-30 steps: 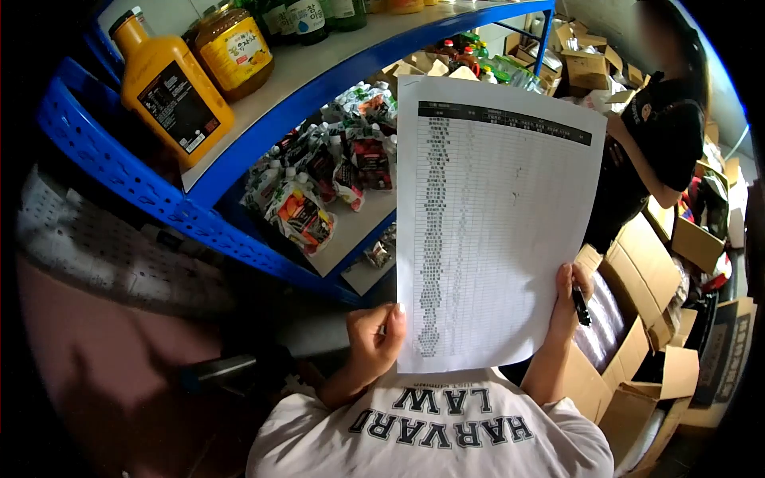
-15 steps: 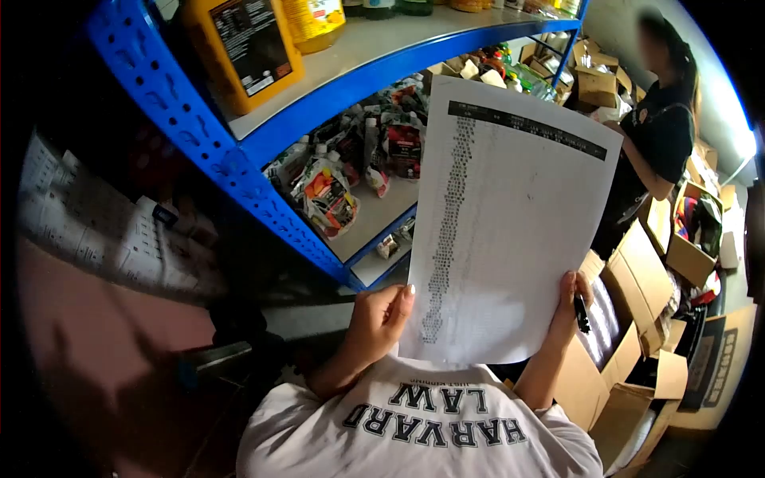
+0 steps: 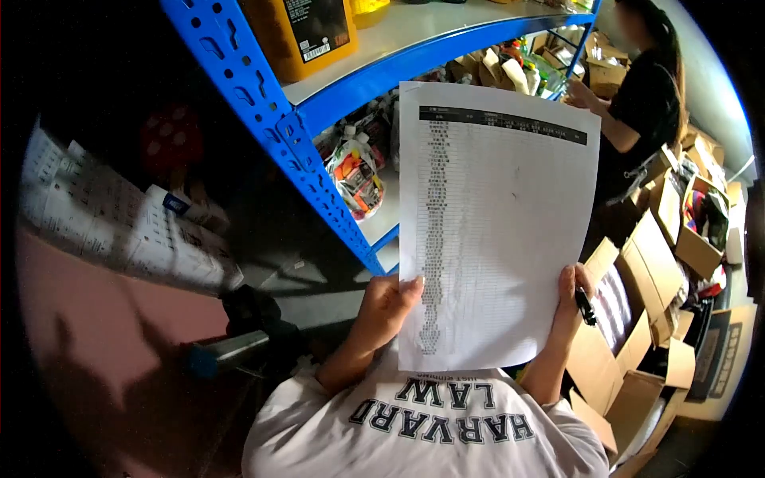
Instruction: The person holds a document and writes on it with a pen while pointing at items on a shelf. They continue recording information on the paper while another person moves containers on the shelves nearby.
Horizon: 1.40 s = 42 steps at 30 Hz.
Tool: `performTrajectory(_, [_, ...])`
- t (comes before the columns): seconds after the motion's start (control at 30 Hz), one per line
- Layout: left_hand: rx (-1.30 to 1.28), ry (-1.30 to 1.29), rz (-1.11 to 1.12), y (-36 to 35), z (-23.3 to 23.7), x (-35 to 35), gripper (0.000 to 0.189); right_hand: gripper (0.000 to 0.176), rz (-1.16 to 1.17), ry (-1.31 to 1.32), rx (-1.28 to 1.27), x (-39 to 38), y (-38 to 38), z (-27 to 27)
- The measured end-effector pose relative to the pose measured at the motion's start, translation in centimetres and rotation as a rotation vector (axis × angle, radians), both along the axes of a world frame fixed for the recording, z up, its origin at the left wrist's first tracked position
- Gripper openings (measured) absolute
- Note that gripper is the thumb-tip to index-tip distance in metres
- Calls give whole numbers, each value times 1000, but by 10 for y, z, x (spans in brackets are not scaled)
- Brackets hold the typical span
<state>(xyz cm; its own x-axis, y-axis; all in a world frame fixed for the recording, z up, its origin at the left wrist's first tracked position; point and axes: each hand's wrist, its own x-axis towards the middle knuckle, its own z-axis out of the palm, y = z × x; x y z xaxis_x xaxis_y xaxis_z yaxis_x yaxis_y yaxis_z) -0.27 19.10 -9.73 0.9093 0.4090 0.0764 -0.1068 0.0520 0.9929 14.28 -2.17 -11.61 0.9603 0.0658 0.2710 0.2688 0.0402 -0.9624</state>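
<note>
From the head camera, we have the printed sheet (image 3: pixel 510 247) raised between our hands. Our left hand (image 3: pixel 388 309) pinches its left edge, thumb in front; our right hand (image 3: pixel 572 303) grips the right edge and also holds a black pen (image 3: pixel 586 308). Beyond our left hand stands the blue shelf frame (image 3: pixel 263 131); right of our right hand sit open cartons (image 3: pixel 596 350). The pen might slip, since one hand shares two grips. The sheet's unsupported top could fold or catch the shelf if we swung left.
</note>
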Motion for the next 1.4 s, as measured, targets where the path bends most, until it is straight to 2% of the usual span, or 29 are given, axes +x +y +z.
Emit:
performTrajectory(0.07, [-3,8,-4,0,-4,-7,29,25,14,27,55,-6,2,0])
performTrajectory(0.17, [-75,-19,-1,-8,8,-12,27,24,-4,10,-67,-12,1,0])
performTrajectory(0.37, [-101,33,-24,5,-5,-20,20,24,85,42,-145,-18,16,17])
performTrajectory(0.4, [-202,105,-125,14,-6,-24,24,24,120,59,-144,-20,22,23])
performTrajectory(0.47, [-275,105,-159,25,-14,-27,30,25,134,32,-164,-23,33,31])
performTrajectory(0.53, [-320,137,-213,39,-30,-33,35,24,235,71,-96,-14,35,13])
performTrajectory(0.57, [-271,205,-190,43,-30,-35,32,23,256,78,-55,-13,40,12])
performTrajectory(0.6, [-126,156,-184,48,-34,-34,29,21,283,76,-84,-12,42,15])
performTrajectory(0.67, [-107,276,-180,52,-33,-30,24,21,312,85,-46,-5,43,11])
performTrajectory(0.77, [241,209,-177,43,-38,-6,21,22,291,31,-160,3,35,14])
performTrajectory(0.87, [197,186,-200,33,-63,17,21,24,268,44,-198,14,18,14])
performTrajectory(1.0, [-80,45,19,-11,-72,62,28,27,230,113,-201,38,-6,2])
performTrajectory(1.03, [-100,132,-58,-14,-73,69,32,28,231,131,-208,45,-14,2])
performTrajectory(1.13, [-225,108,-89,-37,-68,90,29,28,211,169,-232,63,-36,1])
performTrajectory(1.4, [-65,176,-287,-99,-71,147,24,34,105,156,-248,111,-119,-22])
